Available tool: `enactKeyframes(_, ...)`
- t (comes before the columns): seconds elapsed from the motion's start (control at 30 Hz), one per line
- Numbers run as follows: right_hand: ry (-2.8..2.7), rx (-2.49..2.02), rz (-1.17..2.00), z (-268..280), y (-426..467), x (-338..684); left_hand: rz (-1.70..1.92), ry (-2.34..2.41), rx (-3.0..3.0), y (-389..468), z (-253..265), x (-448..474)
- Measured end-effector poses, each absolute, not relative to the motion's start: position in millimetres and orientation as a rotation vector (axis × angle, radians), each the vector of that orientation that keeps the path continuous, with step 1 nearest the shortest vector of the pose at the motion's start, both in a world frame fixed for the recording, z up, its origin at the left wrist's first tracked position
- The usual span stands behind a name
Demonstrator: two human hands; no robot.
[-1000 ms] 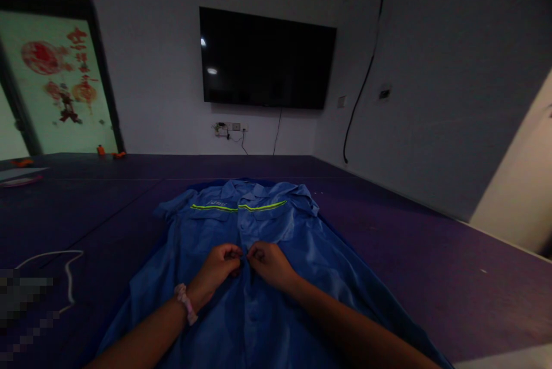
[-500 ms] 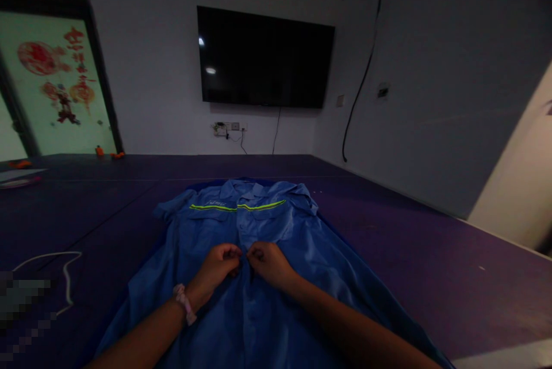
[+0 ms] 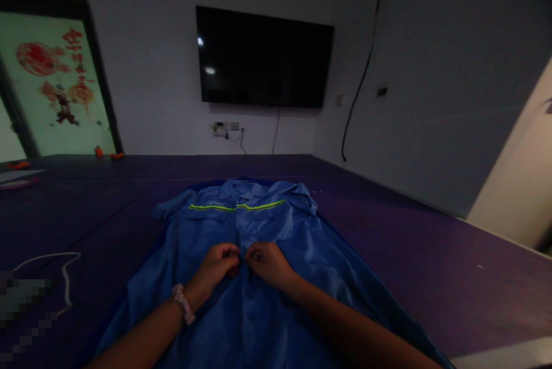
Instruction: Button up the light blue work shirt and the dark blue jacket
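A blue work shirt point(image 3: 207, 300) with yellow-green stripes across the chest lies front side up, its collar pointing away from me. At the middle of its front, my left hand point(image 3: 221, 261) pinches the placket edge from the left, a pale scrunchie round the wrist. My right hand point(image 3: 266, 262) closes on the other side of the placket, fingertips almost touching those of the left. The fingers hide the small part of the placket between them. Below the hands, the placket runs down toward me with small buttons that are hard to make out.
The shirt lies on a broad purple surface point(image 3: 388, 242). To the left are a white cable point(image 3: 66, 277) and a blurred-out flat object point(image 3: 21, 297). Small orange things point(image 3: 99, 152) sit by the glass door. A television point(image 3: 265, 58) hangs on the wall, and a black cable point(image 3: 356, 102) dangles at right.
Both hands stay at the same spot on the placket. The right fingertips have come slightly nearer the left ones; the view has barely shifted.
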State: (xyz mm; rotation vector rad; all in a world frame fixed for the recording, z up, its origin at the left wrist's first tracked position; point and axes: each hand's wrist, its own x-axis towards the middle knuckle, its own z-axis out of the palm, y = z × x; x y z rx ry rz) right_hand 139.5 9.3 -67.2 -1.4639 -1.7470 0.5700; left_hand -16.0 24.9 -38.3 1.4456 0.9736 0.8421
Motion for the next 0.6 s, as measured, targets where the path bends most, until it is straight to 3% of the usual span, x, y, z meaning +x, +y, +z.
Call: enactKeyframes(0.6,-1.734,-1.432,0.629,-65.2,8.3,138.9,0.842,0.965,1.434,26.9,-40.9,-16.4)
